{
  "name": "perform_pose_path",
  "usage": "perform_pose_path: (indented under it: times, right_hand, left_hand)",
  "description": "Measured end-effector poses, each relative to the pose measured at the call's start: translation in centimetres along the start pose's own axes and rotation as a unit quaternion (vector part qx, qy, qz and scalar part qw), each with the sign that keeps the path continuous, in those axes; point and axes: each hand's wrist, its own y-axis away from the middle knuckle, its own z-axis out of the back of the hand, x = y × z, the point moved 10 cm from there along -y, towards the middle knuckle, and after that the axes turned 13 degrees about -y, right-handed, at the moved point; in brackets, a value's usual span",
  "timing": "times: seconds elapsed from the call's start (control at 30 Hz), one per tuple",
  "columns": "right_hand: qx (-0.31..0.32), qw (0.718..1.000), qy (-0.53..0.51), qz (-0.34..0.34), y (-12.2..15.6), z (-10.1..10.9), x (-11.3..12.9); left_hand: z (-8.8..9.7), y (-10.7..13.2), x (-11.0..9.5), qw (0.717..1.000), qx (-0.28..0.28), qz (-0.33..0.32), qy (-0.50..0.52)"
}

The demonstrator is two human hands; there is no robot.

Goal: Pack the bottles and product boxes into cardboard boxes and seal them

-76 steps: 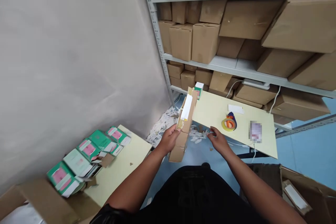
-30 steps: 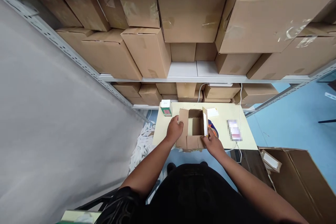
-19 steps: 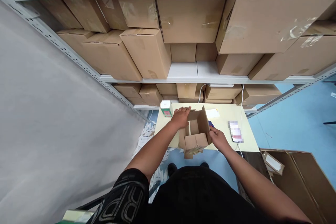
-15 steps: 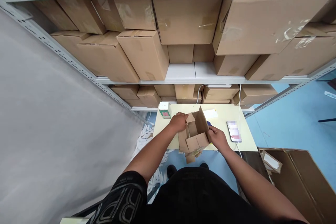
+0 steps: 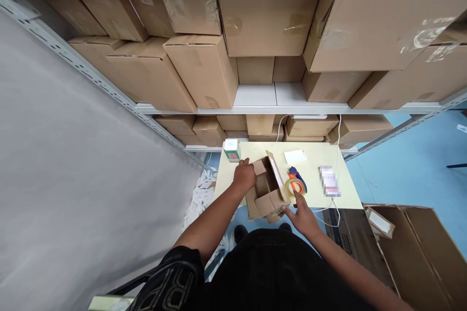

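Left of the tape dispenser point(image 5: 296, 182), an open carton point(image 5: 269, 201) is gripped by the left hand point(image 5: 244, 176), beside the spread right hand point(image 5: 302, 216).

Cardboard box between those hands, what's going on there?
A person has an open cardboard box at a small table. The left hand holds its left side; the right hand is at the near right corner, its hold unclear. A tape dispenser lies right of the box; a small carton stands back left.
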Motion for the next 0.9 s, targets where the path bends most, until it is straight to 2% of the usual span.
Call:
perform_pose_path:
  times: [0.1,0.27,0.4,0.63,0.73,0.9]
  right_hand:
    - [0.019,0.998,-0.028,-0.056,-1.3,-1.4,-0.5]
    - [-0.032,0.990,-0.066,-0.117,-3.9,-0.3,-0.6]
    - [-0.033,0.993,-0.056,-0.102,-4.6,0.0,-0.2]
    - [-0.020,0.999,-0.001,-0.042,-4.9,-0.5,1.5]
    - [-0.014,0.999,0.022,-0.028,-5.8,-0.1,2.2]
    - [-0.039,0.999,0.014,-0.023,-7.3,1.8,3.6]
  left_hand:
    - [0.3,0.5,-0.2,1.000,-0.001,-0.001,0.021]
    - [0.2,1.5,-0.4,0.997,0.029,-0.005,0.078]
    - [-0.1,1.3,1.1,0.992,0.064,0.025,0.108]
    - [-1.5,0.5,1.5,0.980,0.129,-0.012,0.154]
    - [-2.1,1.4,2.0,0.970,0.148,0.001,0.192]
    - [-2.5,4.6,3.2,0.923,0.177,0.047,0.337]
